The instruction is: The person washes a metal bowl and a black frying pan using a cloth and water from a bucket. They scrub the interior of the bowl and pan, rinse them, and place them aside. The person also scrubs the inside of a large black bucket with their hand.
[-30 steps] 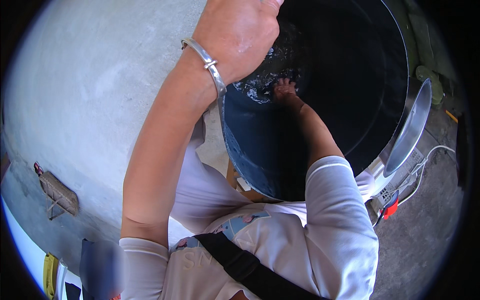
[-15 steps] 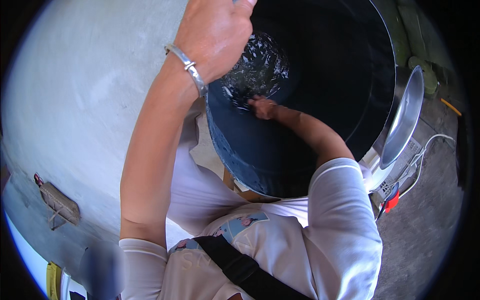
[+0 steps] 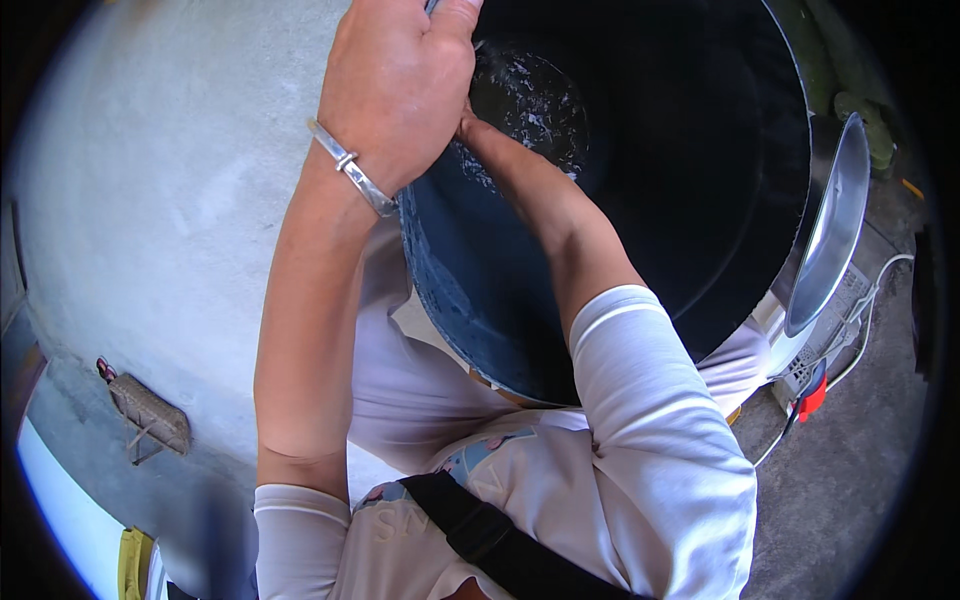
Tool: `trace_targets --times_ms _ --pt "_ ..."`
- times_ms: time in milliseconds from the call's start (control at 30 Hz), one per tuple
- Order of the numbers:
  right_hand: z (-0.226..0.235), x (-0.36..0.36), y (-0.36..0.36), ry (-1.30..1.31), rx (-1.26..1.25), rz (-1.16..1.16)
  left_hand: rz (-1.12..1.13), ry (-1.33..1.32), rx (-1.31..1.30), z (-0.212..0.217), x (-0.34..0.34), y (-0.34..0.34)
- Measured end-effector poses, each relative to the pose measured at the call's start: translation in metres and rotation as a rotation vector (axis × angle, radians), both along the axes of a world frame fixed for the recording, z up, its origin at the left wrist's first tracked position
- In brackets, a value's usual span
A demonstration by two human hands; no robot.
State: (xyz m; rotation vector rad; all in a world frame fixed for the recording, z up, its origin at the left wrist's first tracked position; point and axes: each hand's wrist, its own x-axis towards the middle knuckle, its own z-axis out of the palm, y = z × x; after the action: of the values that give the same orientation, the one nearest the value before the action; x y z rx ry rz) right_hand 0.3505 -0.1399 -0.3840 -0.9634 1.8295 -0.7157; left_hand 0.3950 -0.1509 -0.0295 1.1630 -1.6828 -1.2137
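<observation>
A big round black pan [image 3: 690, 170] stands tilted in front of me, its wet inside dotted with pale foam or scraps near the upper left. My left hand [image 3: 400, 90], with a metal bangle on the wrist, is closed over the pan's upper left rim. My right forearm reaches into the pan from below. My right hand [image 3: 472, 128] lies against the inner wall just under the left hand, which hides most of it, so its fingers and anything in them are out of sight.
A shiny metal lid or bowl [image 3: 830, 230] leans at the pan's right edge. Below it lie a white cable and a red plug [image 3: 812, 395]. A small brush [image 3: 145, 420] rests on the grey concrete floor [image 3: 150, 220] at the left.
My right hand has slid up and left across the pan's inside, ending under the left hand. The pan and left hand sit closer to the camera and further right.
</observation>
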Motion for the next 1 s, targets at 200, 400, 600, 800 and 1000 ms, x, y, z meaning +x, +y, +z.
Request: trace_targets --times_ms 200,400,600,800,1000 --pt "0.025 -0.031 0.101 0.061 -0.035 0.95 -0.022 -0.035 0.009 0.005 0.003 0.0" --pt "0.022 -0.051 0.125 0.052 0.394 1.156 -0.024 0.038 0.01 -0.011 0.002 -0.008" --pt "0.0 -0.035 -0.005 -0.013 0.015 0.272 0.067 0.302 0.414 0.001 0.002 -0.013" --pt "0.007 -0.079 -0.054 0.078 -0.192 -0.403 -0.016 0.141 0.166 0.012 0.0 0.0" --pt "-0.013 -0.025 0.047 0.09 -0.228 0.538 0.013 -0.105 0.136 -0.013 0.003 -0.006"
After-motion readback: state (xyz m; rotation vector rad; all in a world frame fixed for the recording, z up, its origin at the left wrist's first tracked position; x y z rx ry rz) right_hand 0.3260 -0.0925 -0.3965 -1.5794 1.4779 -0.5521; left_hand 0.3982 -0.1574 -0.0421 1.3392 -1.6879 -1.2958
